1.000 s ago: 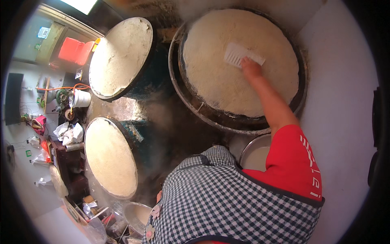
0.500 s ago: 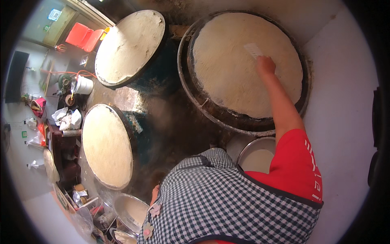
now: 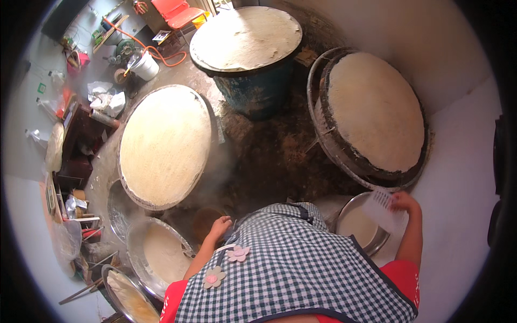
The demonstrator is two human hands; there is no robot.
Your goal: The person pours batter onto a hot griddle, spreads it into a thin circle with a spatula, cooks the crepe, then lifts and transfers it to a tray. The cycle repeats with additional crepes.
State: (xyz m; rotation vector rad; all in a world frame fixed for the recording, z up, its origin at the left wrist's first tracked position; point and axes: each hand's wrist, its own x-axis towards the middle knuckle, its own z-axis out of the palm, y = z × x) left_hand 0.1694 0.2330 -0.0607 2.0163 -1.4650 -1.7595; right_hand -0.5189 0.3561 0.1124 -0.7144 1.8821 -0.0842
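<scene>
My right hand (image 3: pixel 405 203) is closed around a flat white plastic scraper (image 3: pixel 383 211) with slots near its top. The scraper hangs over the rim of a metal basin of pale batter (image 3: pixel 353 220) at the lower right. Beyond that basin is a round griddle (image 3: pixel 322 91) covered with a thin, pale layer of batter (image 3: pixel 377 116). By the front of my checked apron, my left hand (image 3: pixel 218 229) has its fingers curled; whatever is in them, if anything, is hidden. A second basin of pale batter (image 3: pixel 164 253) sits to the left of that hand.
Another batter-covered round griddle (image 3: pixel 164 148) stands at left, with a third pale-covered round (image 3: pixel 247 37) atop a dark teal drum (image 3: pixel 253 94) at the back. A metal bowl (image 3: pixel 124 290) holds folded pale sheets. A white bucket (image 3: pixel 144 67) and an orange hose (image 3: pixel 167 63) lie beyond.
My right hand has drawn back with the scraper from the right griddle to above the right basin. My view has turned leftward, and my left hand now shows more fully.
</scene>
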